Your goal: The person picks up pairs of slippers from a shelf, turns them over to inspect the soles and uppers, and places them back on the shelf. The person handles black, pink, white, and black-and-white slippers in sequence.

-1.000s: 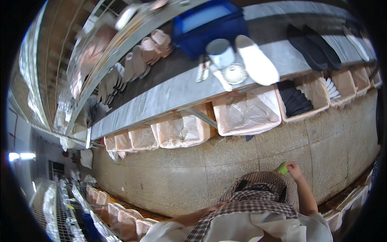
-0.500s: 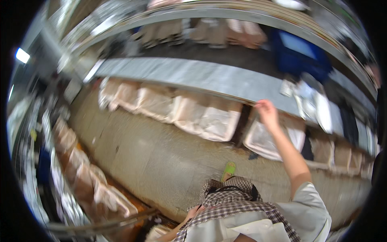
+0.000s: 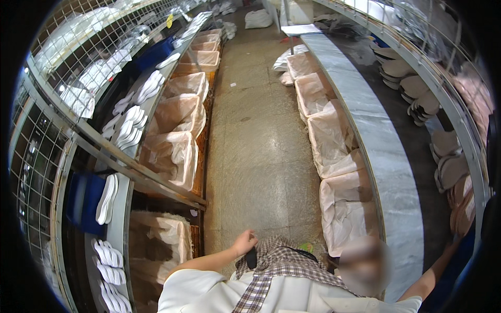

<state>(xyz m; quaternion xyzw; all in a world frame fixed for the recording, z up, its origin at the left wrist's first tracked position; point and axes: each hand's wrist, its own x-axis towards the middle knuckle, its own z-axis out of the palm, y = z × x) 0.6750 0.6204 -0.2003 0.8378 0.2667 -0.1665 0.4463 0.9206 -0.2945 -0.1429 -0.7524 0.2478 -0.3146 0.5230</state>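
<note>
My left hand (image 3: 244, 242) rests against my waist, fingers curled, beside the checked cloth (image 3: 282, 261) and a small dark thing (image 3: 251, 258) that hang there. Nothing shows in its grasp. My right forearm (image 3: 432, 272) stretches out to the lower right, past the end of the long grey bench (image 3: 386, 151). The hand itself is lost in the dark rim of the picture. A bag-lined bin (image 3: 347, 208) stands just ahead of my right side under the bench.
A concrete aisle (image 3: 255, 130) runs ahead between two rows of bag-lined bins (image 3: 175, 156). Wire shelves on the left carry white flat soles (image 3: 128, 133) and a blue crate (image 3: 86, 201). Beige soles (image 3: 449, 167) are stacked behind the bench on the right.
The view has swung from facing the bench to looking along the aisle. My right arm, raised to the bench edge before, now reaches low to the right; my left hand sits at my waist.
</note>
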